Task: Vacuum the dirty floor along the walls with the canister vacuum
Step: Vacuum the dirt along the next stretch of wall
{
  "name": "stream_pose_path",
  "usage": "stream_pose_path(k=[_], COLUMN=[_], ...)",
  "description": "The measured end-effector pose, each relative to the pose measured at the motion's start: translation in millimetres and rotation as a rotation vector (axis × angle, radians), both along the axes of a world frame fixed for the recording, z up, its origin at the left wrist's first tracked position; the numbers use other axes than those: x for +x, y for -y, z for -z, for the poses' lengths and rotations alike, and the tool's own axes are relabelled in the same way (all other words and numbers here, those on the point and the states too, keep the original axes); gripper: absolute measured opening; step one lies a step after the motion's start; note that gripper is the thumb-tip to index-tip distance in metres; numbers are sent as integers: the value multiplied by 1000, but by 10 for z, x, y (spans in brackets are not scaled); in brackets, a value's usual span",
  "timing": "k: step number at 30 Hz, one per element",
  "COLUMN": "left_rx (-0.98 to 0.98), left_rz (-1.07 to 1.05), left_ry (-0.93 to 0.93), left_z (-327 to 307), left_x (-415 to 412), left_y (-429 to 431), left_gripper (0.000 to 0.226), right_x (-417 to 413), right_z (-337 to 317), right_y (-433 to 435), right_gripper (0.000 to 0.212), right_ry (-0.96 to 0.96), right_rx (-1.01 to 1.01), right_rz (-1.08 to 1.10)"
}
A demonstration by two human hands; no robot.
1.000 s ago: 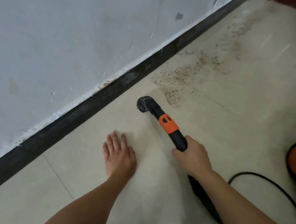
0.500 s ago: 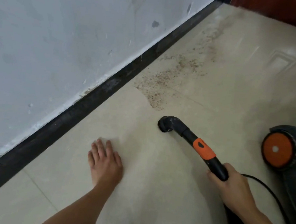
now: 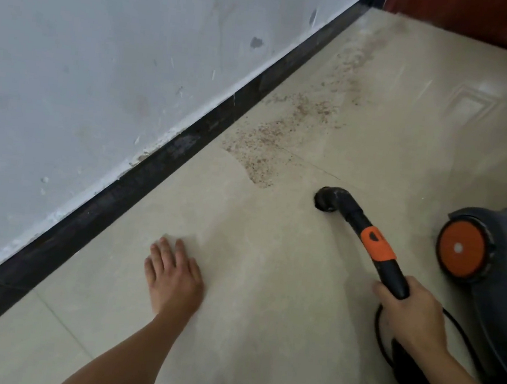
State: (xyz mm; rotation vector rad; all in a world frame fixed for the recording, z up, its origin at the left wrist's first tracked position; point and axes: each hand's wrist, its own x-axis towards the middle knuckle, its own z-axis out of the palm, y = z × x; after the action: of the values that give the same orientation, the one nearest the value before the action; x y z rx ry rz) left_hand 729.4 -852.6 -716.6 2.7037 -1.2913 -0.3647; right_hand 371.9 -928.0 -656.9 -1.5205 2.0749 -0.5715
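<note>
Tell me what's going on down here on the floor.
A person is vacuuming the tiled floor along the wall. The right hand grips the black hose handle, its fingers curled round it, and the nozzle sits on the tile just short of a patch of brown dirt beside the dark baseboard. That patch is not yet vacuumed. The left hand rests flat on the tile. The canister vacuum stands at the right.
</note>
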Motion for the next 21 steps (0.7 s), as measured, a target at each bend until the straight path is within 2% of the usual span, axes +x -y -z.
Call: stream_pose_path(k=[5,11,14,18,21], left_rx=[-12,-24,-29,-26,-25], left_rz=[-5,-8,-10,-22,-18], left_ry=[3,14,24,40,33], left_z=[52,97,127,150,145], left_x=[-12,3,17,12,-22], left_y=[-39,10,-2,-2,19], left_gripper=[59,59,60,60,60], right_x=[-47,-504,-653,-365,90], right_z=[72,72,32,27,75], right_y=[-3,216,235,331,348], right_gripper=[24,31,31,27,24], right_ry=[178,54,40,52,109], right_rx=[128,21,4,15,54], right_rz=[-153,215,318,200,-32])
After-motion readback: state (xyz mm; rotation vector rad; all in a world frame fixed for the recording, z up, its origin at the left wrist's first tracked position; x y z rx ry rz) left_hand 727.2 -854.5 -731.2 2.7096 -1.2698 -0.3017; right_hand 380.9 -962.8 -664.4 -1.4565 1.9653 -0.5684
